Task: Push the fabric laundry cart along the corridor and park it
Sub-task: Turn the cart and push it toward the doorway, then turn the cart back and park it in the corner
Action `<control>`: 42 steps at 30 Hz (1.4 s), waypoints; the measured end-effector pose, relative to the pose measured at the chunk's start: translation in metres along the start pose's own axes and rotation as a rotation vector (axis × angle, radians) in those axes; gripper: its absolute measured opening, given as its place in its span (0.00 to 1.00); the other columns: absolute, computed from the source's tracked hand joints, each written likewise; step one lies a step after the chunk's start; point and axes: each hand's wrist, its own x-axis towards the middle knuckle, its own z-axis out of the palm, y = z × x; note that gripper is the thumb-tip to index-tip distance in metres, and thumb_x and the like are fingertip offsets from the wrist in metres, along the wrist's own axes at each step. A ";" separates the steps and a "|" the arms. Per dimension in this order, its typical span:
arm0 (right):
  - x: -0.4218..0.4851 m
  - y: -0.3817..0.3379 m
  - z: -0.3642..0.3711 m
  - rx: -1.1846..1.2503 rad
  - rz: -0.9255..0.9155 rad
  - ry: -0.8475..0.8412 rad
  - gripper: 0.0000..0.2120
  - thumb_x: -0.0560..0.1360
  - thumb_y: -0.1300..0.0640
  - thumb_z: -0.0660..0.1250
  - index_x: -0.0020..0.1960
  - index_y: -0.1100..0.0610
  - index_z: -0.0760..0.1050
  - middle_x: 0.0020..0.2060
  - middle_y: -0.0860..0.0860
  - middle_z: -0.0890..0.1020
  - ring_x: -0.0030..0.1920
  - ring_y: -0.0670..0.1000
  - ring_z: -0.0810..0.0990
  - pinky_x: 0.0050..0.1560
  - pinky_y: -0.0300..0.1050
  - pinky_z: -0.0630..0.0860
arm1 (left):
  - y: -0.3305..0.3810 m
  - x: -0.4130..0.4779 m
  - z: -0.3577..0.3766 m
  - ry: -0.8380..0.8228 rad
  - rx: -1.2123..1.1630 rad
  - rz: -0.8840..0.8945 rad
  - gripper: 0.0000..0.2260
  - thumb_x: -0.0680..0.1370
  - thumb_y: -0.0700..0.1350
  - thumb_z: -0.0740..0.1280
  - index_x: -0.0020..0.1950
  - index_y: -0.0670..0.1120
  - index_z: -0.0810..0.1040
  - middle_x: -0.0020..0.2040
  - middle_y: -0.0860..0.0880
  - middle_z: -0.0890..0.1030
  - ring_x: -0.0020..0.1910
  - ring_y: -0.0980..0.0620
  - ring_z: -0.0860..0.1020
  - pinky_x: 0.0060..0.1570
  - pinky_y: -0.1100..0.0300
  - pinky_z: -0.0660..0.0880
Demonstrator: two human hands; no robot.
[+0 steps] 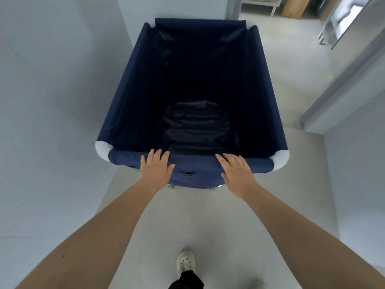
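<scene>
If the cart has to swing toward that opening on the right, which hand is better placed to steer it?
Probably the left hand: it lies flat on the navy cart's near rim, toward the left corner, so pushing there should turn the cart rightward. The right hand rests open too, nearer the turning side.

Narrow corridor, pale and evenly lit.
White walls (52, 90) close in on both sides of a light grey floor (208, 226); a wooden cabinet (293, 7) and metal furniture legs (275, 7) show at the far right.
</scene>
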 end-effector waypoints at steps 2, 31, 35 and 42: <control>-0.008 0.007 -0.012 0.024 -0.014 -0.015 0.26 0.79 0.54 0.56 0.74 0.53 0.51 0.72 0.53 0.62 0.72 0.54 0.59 0.73 0.49 0.55 | 0.017 0.001 -0.012 0.025 -0.040 0.074 0.21 0.81 0.53 0.53 0.73 0.48 0.61 0.72 0.46 0.66 0.71 0.46 0.61 0.68 0.46 0.58; 0.121 0.340 -0.165 -0.058 -0.521 -0.002 0.21 0.79 0.54 0.56 0.71 0.57 0.60 0.67 0.54 0.69 0.66 0.54 0.67 0.67 0.47 0.63 | 0.387 0.156 -0.064 0.320 -0.406 -0.178 0.25 0.79 0.54 0.58 0.73 0.45 0.59 0.71 0.46 0.67 0.67 0.48 0.68 0.64 0.52 0.68; 0.187 0.363 -0.157 -0.076 -0.615 -0.025 0.22 0.78 0.54 0.58 0.70 0.57 0.61 0.67 0.54 0.70 0.65 0.55 0.67 0.66 0.47 0.63 | 0.404 0.219 -0.049 0.310 -0.428 -0.246 0.25 0.80 0.54 0.57 0.74 0.45 0.57 0.72 0.47 0.66 0.68 0.49 0.66 0.65 0.53 0.66; 0.278 0.408 -0.156 -0.105 -0.752 -0.100 0.23 0.77 0.55 0.60 0.70 0.58 0.62 0.67 0.56 0.69 0.66 0.57 0.67 0.66 0.50 0.64 | 0.442 0.276 -0.031 0.232 -0.443 -0.418 0.25 0.80 0.53 0.57 0.74 0.46 0.56 0.72 0.48 0.65 0.69 0.50 0.65 0.66 0.55 0.65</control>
